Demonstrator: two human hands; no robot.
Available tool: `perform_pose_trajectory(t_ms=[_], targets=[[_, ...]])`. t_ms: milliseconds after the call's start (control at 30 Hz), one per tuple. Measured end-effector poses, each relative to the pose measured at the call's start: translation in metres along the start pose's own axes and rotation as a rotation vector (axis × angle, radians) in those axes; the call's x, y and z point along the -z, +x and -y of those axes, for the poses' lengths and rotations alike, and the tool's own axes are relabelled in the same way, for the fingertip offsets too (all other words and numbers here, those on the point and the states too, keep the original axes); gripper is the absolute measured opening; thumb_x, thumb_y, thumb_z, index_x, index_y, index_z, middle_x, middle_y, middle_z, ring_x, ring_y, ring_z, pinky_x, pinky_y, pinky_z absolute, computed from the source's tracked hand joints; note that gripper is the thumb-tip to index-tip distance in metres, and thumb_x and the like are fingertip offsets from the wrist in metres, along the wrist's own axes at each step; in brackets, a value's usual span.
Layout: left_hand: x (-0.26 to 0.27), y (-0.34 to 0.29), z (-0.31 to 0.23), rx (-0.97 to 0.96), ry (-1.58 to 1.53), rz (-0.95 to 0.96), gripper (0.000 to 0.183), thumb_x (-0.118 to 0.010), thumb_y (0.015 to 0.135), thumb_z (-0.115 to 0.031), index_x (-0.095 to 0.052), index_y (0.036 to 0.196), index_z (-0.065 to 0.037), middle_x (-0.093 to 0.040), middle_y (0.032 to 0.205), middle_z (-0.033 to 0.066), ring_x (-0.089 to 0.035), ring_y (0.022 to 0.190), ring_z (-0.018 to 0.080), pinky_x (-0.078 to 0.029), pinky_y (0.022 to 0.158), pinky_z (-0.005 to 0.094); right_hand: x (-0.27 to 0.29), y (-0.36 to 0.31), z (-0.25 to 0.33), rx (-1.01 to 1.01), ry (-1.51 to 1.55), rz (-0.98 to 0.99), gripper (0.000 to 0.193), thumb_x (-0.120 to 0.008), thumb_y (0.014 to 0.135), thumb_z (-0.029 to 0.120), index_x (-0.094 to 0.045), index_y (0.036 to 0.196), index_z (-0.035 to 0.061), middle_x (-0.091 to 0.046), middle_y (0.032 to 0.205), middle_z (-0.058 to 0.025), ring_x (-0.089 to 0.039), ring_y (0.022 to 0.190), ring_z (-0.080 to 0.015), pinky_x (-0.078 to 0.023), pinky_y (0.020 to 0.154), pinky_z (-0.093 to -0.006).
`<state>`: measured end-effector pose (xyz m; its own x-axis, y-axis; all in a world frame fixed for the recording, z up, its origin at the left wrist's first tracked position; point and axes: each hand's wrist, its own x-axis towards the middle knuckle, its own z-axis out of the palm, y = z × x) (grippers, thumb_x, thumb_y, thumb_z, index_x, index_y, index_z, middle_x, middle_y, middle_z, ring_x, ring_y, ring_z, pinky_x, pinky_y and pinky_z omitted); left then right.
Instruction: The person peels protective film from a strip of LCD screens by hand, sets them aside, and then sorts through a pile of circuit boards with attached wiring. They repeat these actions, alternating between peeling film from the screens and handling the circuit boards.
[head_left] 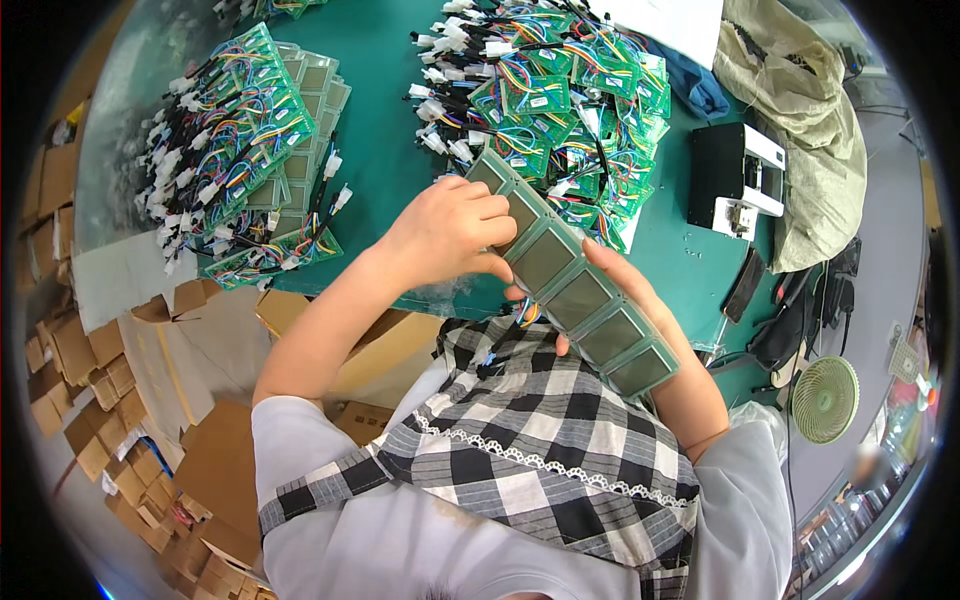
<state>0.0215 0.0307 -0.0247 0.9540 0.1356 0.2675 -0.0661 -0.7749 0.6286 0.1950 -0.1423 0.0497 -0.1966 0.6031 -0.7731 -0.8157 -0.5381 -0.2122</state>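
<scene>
A long strip of several dark square display screens in a pale green frame (552, 275) slants across the space in front of my chest. My right hand (625, 283) is wrapped round the strip from its right side, with fingertips showing beneath its left edge. Closed and curled, my left hand (452, 228) touches the strip's upper left edge; whatever its fingers pinch, if anything, is hidden. Coloured wires (528, 313) hang under the strip near my left fingers. Just beyond it lies a large heap of green circuit boards (540, 95) with wires and white connectors.
Another pile of wired circuit boards (265, 120) lies on the left of the green table (375, 75). On the right are a black and white device (738, 180), a beige woven sack (815, 150) and a small green fan (824, 400). Cardboard boxes (225, 465) stand at lower left.
</scene>
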Motion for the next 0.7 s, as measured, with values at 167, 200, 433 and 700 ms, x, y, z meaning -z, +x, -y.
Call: perform_pose_trajectory(t_ms=[167,200,433,700], targets=[[0.001,0.001,0.005,-0.033,-0.049,0.089,0.035,-0.079,0.069,-0.036,-0.054,0.076,-0.012,-0.051,0.078,-0.0002,-0.057,0.079,0.0181,-0.045,0.072,0.0345,-0.003,-0.003,0.0,-0.019,0.013,0.112,0.055,-0.04,0.104,0.04,-0.04,0.147,0.0059,-0.061,0.126,-0.025,-0.067,0.101,-0.0254,-0.062,0.057,-0.0342],[0.0,0.001,0.005,-0.033,-0.072,0.09,0.035,-0.079,0.069,-0.036,-0.054,0.077,-0.012,-0.051,0.078,0.0,-0.057,0.079,0.0185,-0.045,0.072,0.0345,-0.004,-0.004,-0.001,-0.018,0.013,0.094,0.055,-0.04,0.104,0.04,-0.04,0.147,0.0058,-0.061,0.126,-0.0251,-0.067,0.101,-0.0254,-0.062,0.057,-0.0336],[-0.002,-0.01,0.008,0.06,-0.141,0.091,0.029,-0.079,0.075,-0.026,-0.054,0.081,-0.012,-0.052,0.08,0.0018,-0.056,0.078,0.0211,-0.045,0.074,0.0352,-0.004,0.001,0.003,-0.027,-0.05,0.077,0.056,-0.041,0.103,0.042,-0.041,0.146,0.0062,-0.061,0.124,-0.0252,-0.067,0.097,-0.0241,-0.061,0.057,-0.0329],[-0.075,-0.123,0.047,0.021,0.432,0.355,0.017,-0.07,0.076,-0.02,-0.062,0.088,-0.011,-0.059,0.101,0.0005,-0.059,0.098,0.0199,-0.044,0.094,0.0375,0.01,0.014,0.005,0.113,0.111,0.076,0.057,-0.045,0.102,0.043,-0.041,0.147,0.0074,-0.056,0.133,-0.0196,-0.062,0.113,-0.0311,-0.063,0.059,-0.0407]])
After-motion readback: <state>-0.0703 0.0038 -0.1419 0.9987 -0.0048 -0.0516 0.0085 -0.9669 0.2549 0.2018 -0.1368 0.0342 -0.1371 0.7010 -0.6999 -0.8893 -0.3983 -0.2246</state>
